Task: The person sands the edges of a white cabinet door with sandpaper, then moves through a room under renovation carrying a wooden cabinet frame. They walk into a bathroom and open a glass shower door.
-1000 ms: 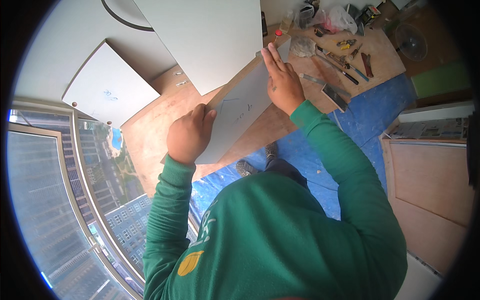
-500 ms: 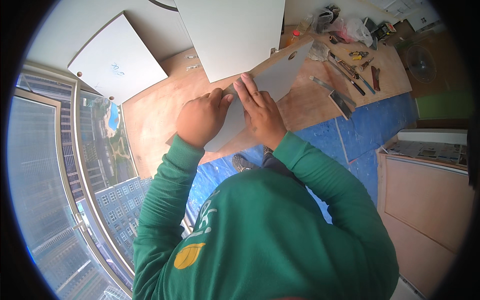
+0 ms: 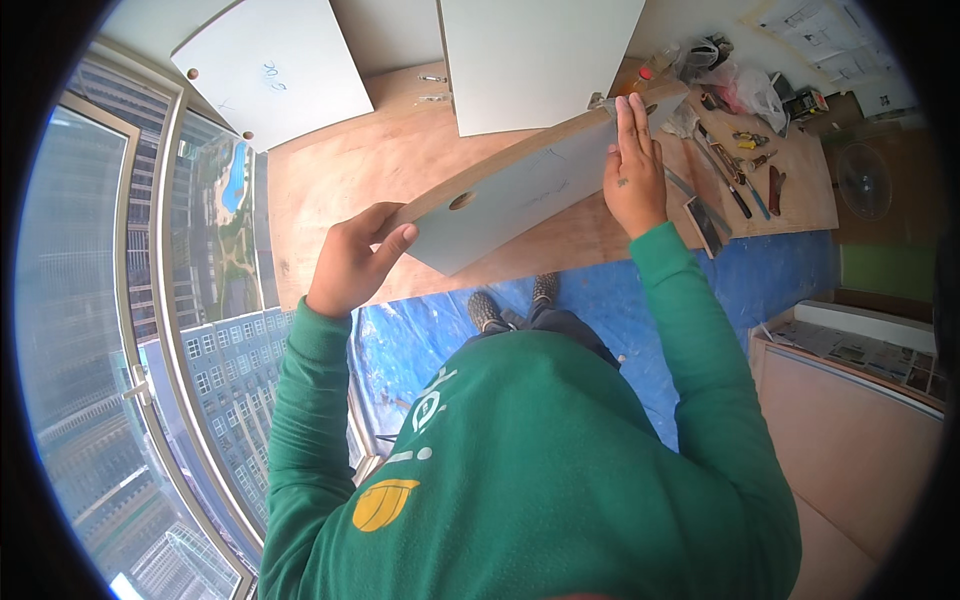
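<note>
Head view: gripping panel (image 3: pixel 520 200) by its left end with left hand (image 3: pixel 350 262), wrapping fingers round the rim, pressing thumb on the near face. Laying right hand (image 3: pixel 635 185) near the right end, stretching fingers straight over the top edge, not curling them; can't tell how firmly. Holding panel slanted over the plywood bench (image 3: pixel 330 200), right end farther out, edge strip up; can't tell if resting on the wood anywhere. Showing two round holes along the top of its face, plus faint pen marks between.

Facing big white board (image 3: pixel 545 60) just beyond panel, with hinge (image 3: pixel 598 100) at its near right corner. Having second white board (image 3: pixel 290 75) at far left, small metal fittings (image 3: pixel 434 97) between the two. Seeing bottle (image 3: pixel 643 75), plastic bag (image 3: pixel 755 95), yellow pliers (image 3: pixel 748 140) and dark-handled tool (image 3: pixel 742 205) on bench's right part. Standing in dark shoes (image 3: pixel 484 310) on blue sheet (image 3: pixel 590 285), having window (image 3: pixel 75 230) at left, wood cabinet (image 3: pixel 840 420) at right.
</note>
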Demonstrator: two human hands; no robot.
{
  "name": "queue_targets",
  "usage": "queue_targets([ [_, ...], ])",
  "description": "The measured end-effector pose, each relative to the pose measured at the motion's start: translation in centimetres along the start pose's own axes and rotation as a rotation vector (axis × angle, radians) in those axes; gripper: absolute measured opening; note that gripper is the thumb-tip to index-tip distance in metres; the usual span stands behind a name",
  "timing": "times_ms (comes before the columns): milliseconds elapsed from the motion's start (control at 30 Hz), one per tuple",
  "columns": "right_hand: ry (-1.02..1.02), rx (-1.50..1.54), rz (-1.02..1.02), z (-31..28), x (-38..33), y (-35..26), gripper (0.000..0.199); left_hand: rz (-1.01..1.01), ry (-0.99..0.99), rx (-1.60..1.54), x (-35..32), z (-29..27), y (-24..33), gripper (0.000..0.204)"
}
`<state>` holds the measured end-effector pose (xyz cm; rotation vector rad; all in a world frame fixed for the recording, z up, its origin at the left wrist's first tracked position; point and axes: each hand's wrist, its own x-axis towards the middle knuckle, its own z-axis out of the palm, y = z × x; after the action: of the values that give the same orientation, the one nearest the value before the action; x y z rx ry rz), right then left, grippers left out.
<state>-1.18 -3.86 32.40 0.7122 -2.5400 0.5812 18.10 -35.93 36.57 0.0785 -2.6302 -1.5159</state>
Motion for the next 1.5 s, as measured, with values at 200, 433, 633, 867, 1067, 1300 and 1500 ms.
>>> queue_targets([
  [200,-0.064,0.223,-0.166,0.9,-4.4,-10.1,0.079,-0.125,0.03,-0.556,-0.9,2.4,-2.0,0.03],
  [433,-0.278,0.142,-0.206,-1.6,-4.5,-11.2,0.068,-0.088,0.037,-0.514,-1.5,2.5,-2.1,0.029],
  [633,-0.15,0.128,-0.179,-1.7,-4.5,-10.4,0.072,-0.045,0.022,-0.488,-1.3,2.9,-2.2,0.03],
  [867,-0.241,0.07,-0.234,-2.3,-4.2,-10.0,0.073,-0.02,0.071,-0.446,-1.8,3.0,-2.5,0.028],
  [1067,-0.37,0.222,-0.298,-2.5,-6.8,-17.6,0.074,0.028,0.083,-0.454,-1.4,3.6,-2.9,0.028],
  [1300,-0.238,-0.01,-0.156,-3.0,-4.1,-9.7,0.08,0.01,0.03,-0.398,-1.7,2.9,-2.9,0.03],
  [1500,-0.375,0.18,-0.395,-2.2,-6.3,-19.2,0.081,0.022,0.081,-0.427,-1.8,3.3,-4.0,0.038],
])
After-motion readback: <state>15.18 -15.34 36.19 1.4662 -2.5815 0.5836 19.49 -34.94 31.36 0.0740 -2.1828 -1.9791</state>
